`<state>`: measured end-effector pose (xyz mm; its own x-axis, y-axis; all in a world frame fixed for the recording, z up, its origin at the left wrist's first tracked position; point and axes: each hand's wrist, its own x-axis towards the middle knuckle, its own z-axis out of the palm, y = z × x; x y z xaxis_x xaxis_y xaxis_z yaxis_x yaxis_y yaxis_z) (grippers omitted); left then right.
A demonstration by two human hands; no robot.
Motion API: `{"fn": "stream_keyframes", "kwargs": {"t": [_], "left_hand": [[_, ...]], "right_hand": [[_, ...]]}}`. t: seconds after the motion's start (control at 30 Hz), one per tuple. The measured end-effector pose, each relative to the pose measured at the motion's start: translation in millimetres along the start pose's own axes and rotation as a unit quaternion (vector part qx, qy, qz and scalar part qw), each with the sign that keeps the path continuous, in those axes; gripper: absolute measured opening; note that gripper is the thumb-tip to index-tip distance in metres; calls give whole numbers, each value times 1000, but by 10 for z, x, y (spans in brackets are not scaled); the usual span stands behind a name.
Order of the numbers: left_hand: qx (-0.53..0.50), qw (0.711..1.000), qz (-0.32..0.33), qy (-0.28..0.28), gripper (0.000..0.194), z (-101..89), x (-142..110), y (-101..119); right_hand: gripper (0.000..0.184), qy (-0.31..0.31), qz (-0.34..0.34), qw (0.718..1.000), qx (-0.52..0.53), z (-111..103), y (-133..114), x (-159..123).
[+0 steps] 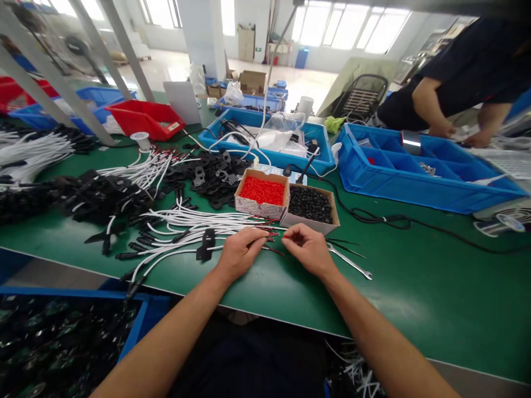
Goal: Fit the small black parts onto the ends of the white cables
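My left hand [239, 252] is closed, thumb against fingers, around the end of a white cable [216, 248]. A flat black bracket [204, 246] sits on that cable, and its thin dark wire end [274, 251] sticks out past my fingertips. Opposite it, my right hand [310, 250] pinches a tiny red piece, mostly hidden by the fingertips. Just beyond my hands stand a small carton of red pieces [263, 190] and a carton of black pieces [309, 203]. More white cables [188, 221] with black connectors and red wire ends lie to the left.
A wrench [350, 261] lies right of my right hand. Black brackets [215, 177] are heaped behind the cables. A blue tray [327, 145], a divided blue bin [373, 185] and a red bin [136, 117] stand farther back. Another person [456, 83] works at the right.
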<state>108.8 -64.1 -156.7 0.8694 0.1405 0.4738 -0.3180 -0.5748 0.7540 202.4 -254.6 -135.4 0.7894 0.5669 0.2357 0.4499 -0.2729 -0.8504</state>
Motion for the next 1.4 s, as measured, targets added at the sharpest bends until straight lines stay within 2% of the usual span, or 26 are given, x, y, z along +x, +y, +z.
{"fn": "stream_keyframes", "kwargs": {"t": [0.1, 0.33, 0.63, 1.1, 1.27, 1.4], "left_hand": [[8, 1000, -6, -21, 21, 34, -1, -4], [31, 998, -15, -49, 17, 53, 25, 17], [113, 992, -31, -52, 18, 91, 13, 6], [235, 971, -12, -48, 18, 124, -4, 23], [224, 971, 13, -81, 20, 113, -1, 57], [185, 974, 41, -126, 31, 120, -17, 58]], "right_hand": [[11, -17, 11, 1000, 8, 75, 80, -24], [7, -32, -24, 999, 7, 102, 104, 6], [4, -33, -53, 998, -31, 89, 100, -7], [5, -37, -83, 993, -75, 96, 132, -5], [6, -51, -138, 977, -156, 85, 146, -8], [2, -58, -171, 969, -166, 115, 128, -5]]}}
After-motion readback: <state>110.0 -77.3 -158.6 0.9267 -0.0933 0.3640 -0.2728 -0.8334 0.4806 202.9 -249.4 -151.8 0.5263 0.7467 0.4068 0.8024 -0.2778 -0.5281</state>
